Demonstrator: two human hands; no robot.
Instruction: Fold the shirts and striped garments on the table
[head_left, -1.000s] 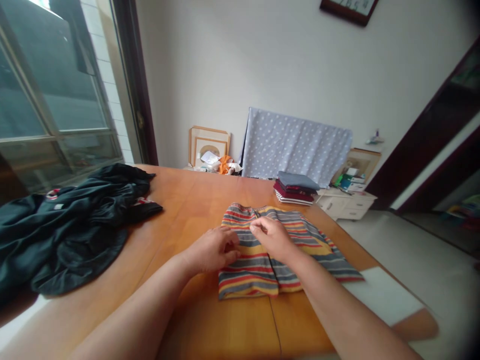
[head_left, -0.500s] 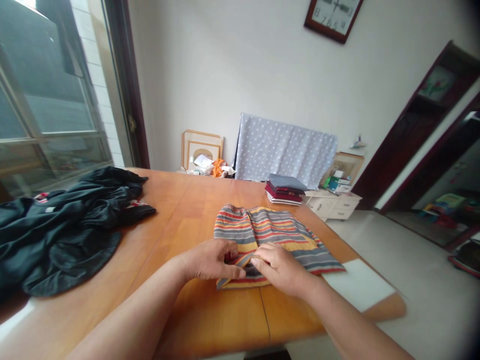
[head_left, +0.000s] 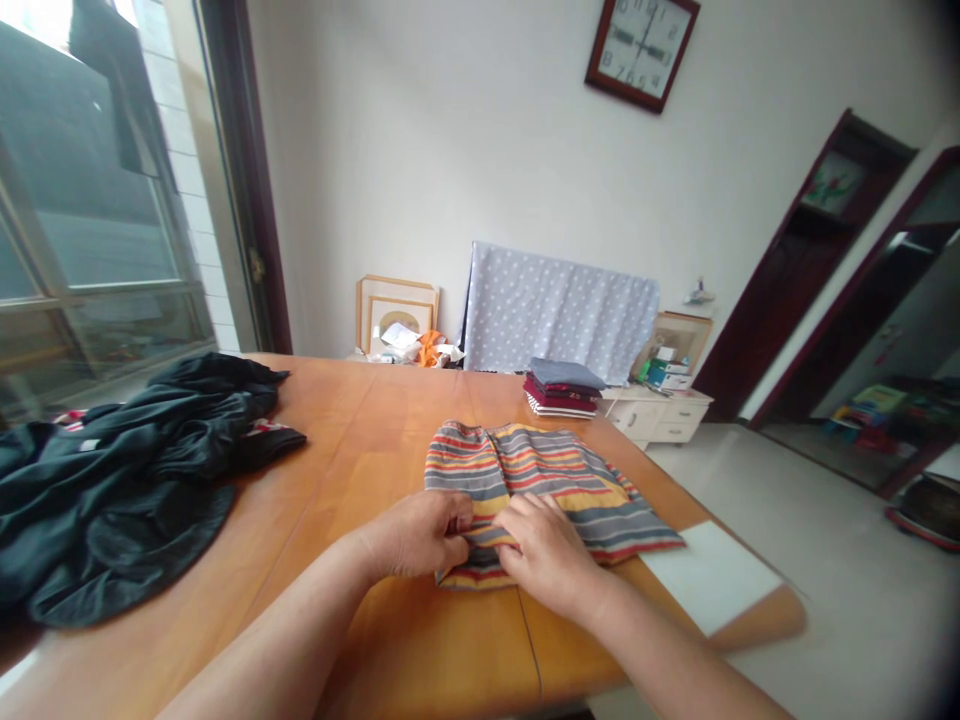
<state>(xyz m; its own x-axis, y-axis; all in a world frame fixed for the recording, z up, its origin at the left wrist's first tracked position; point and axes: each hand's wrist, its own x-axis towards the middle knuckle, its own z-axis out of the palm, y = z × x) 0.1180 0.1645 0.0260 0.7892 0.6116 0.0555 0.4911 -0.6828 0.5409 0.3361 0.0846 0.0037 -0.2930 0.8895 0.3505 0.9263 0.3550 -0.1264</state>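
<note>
Striped shorts (head_left: pixel 555 465) in grey, orange, red and yellow lie spread on the wooden table (head_left: pixel 352 460), their waistband toward the far side. My left hand (head_left: pixel 427 535) is at their near left part, its thumb and curled fingers closed on the striped cloth. Just right of it, my right hand (head_left: pixel 540 545) rests on the near middle of the shorts, with its fingers bent over a fold of cloth and the thumb tucked below. The two hands are a short gap apart.
Dark clothes (head_left: pixel 142 470) lie heaped on the left of the table. A folded stack (head_left: pixel 562 385) sits at the far right edge. A pale sheet (head_left: pixel 716 575) lies at the right edge. Beyond stand a dotted cloth (head_left: pixel 555 305), picture frames (head_left: pixel 397 310) and a white cabinet (head_left: pixel 660 415).
The view has tilted up slightly. My hands have moved a little farther apart on the shorts, and the near fold between them lies flatter.
</note>
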